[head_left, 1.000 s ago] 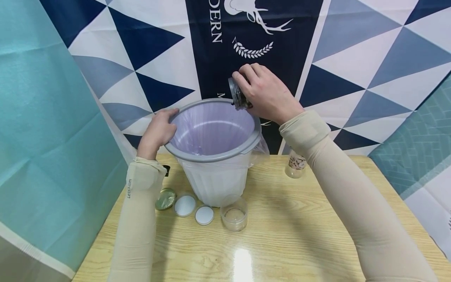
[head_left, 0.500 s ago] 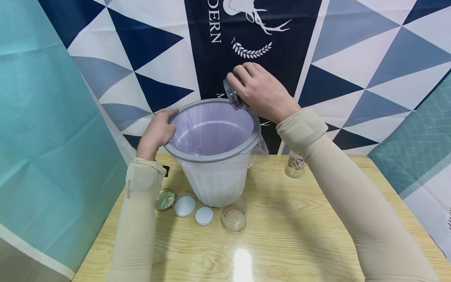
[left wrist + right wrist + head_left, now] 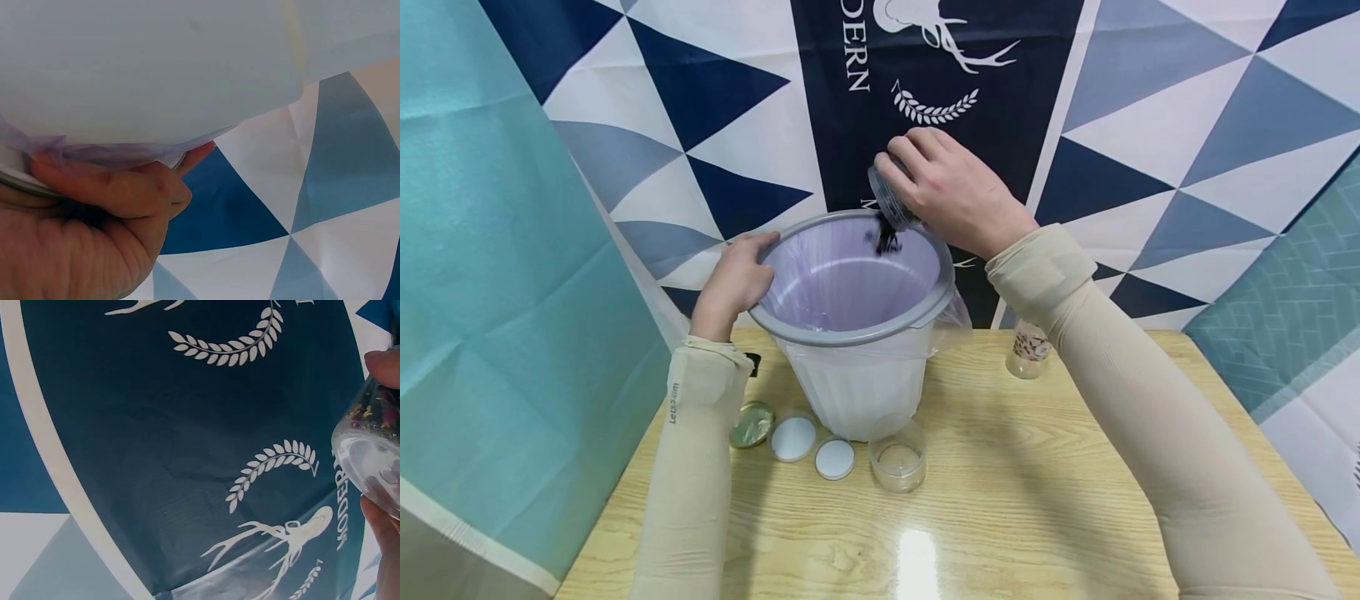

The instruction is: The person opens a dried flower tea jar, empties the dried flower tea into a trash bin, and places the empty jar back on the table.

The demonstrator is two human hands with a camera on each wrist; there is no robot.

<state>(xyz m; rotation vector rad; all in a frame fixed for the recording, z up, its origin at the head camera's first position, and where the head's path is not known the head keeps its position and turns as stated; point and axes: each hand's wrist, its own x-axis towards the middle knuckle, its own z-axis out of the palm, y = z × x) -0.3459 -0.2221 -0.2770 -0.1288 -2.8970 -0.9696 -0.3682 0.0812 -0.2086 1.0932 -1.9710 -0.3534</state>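
Observation:
My right hand grips a clear jar tilted mouth-down above the far right of the bin. Dark dried bits are dropping from its mouth into the bin. The right wrist view shows the base of the jar with dark, reddish and golden bits inside. A white waste bin with a grey rim stands on the table, lined with a thin purplish bag. My left hand holds its left rim; in the left wrist view, fingers curl round the rim and bag edge.
In front of the bin sit a greenish-gold lid, two white round lids and a clear round container. Another clear jar with a patterned label is partly behind my right forearm. Patterned cloth hangs behind the wooden table.
My right hand has moved slightly left and tipped the jar further. A clump of dark bits now falls from it. My left hand stays on the rim.

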